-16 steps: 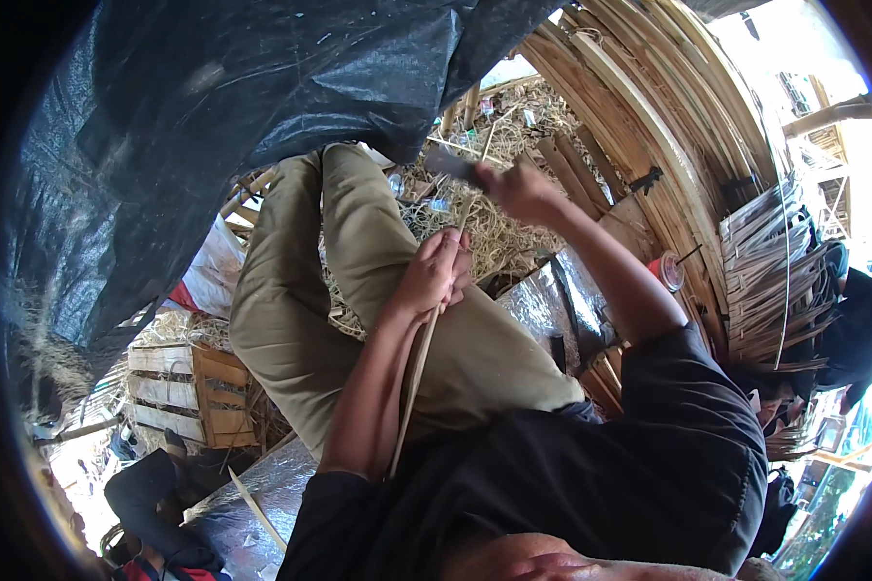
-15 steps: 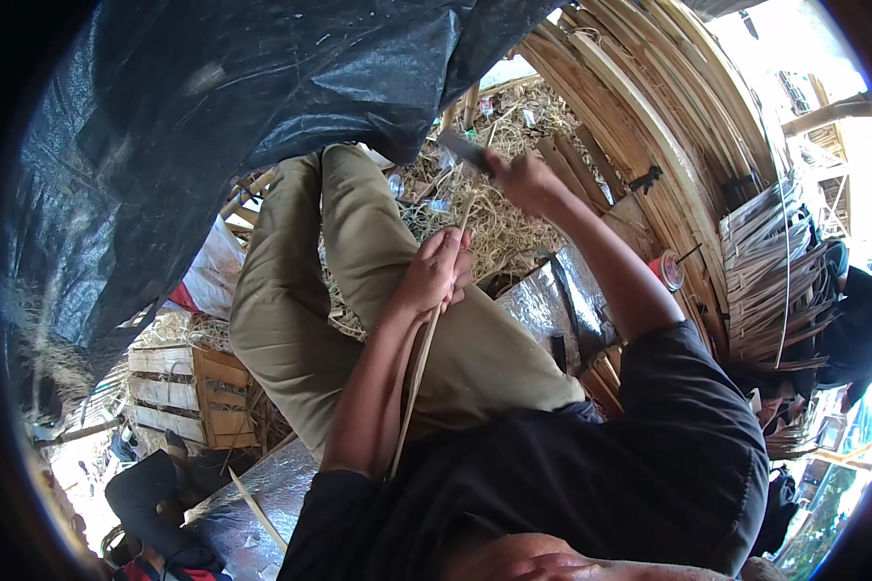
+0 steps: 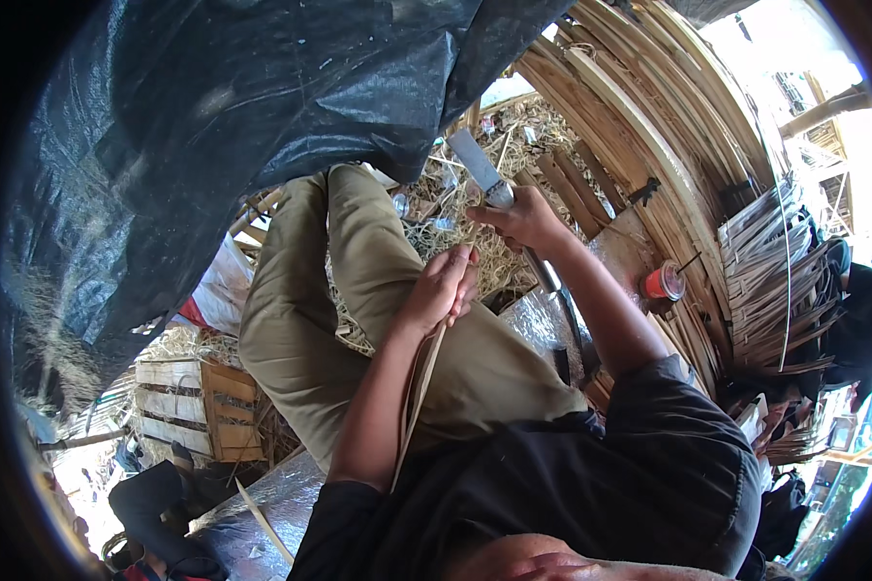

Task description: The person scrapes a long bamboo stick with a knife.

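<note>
My left hand [image 3: 442,289] is closed round a long thin strip of pale split wood or bamboo [image 3: 420,392]. The strip runs back from my fist along the inner forearm, over my khaki trouser leg, to my shirt. Little of its far end shows beyond the fingers. Up and to the right, my right hand [image 3: 527,217] grips a knife [image 3: 475,160] with a broad, square-ended grey blade. Its long metal handle [image 3: 545,272] sticks out behind the hand. The blade points up and left, apart from the strip.
A dark tarpaulin [image 3: 203,107] hangs across the upper left. Long split slats [image 3: 639,126] are stacked at the right, with a red can [image 3: 664,282] beside them. Shavings cover the ground. At the lower left are a slatted crate [image 3: 172,407] and another person's dark-clad leg [image 3: 150,508].
My right hand has drawn the knife back toward me, so its handle now shows. The left hand has shifted slightly downward, and less strip shows beyond it.
</note>
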A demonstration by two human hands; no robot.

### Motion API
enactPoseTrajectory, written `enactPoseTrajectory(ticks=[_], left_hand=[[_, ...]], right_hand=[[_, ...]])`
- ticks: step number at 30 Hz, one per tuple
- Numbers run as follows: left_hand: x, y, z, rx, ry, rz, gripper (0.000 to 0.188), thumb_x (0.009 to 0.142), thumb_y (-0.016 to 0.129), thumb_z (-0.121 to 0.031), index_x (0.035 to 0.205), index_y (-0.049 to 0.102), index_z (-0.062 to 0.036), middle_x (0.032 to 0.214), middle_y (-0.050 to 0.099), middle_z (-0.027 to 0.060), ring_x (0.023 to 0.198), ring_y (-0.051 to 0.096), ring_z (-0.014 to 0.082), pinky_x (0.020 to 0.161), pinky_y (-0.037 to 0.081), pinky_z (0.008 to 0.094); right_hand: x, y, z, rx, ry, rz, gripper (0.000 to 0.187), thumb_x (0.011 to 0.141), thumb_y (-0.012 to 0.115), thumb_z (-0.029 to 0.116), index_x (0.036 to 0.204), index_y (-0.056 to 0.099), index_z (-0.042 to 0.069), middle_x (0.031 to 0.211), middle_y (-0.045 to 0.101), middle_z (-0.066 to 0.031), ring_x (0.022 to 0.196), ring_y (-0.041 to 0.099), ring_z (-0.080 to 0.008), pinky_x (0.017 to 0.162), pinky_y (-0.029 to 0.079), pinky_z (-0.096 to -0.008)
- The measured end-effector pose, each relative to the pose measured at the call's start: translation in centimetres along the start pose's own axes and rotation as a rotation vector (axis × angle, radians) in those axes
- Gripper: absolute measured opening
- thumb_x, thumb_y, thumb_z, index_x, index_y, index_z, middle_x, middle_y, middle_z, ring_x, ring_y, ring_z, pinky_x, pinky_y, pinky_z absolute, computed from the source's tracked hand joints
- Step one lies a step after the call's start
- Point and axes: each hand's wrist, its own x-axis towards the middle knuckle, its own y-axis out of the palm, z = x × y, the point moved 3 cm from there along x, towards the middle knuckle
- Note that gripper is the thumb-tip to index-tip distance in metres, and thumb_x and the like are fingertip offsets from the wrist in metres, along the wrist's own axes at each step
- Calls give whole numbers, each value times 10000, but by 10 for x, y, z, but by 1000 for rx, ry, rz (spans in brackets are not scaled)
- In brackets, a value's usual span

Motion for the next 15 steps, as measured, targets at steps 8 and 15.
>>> enactPoseTrajectory(ticks=[8,15], left_hand=[[-2,4,-2,-31,-78,-12,306,1036,436,-401,993,486,-102,575,338,-67,401,297,24,344,270,188],[-2,-1,3,33,-16,-66,277,1064,367,-357,937,452,-126,575,331,-72,392,293,13,329,263,177]], right_hand=[[19,-40,1,-118,-98,-165,454,841,749,430,822,673,-17,589,576,-25,466,540,-98,425,399,-272],[12,-7,-21,-771,-92,-187,607,969,478,570,954,588,-27,696,663,-208,685,685,-310,635,515,-438]])
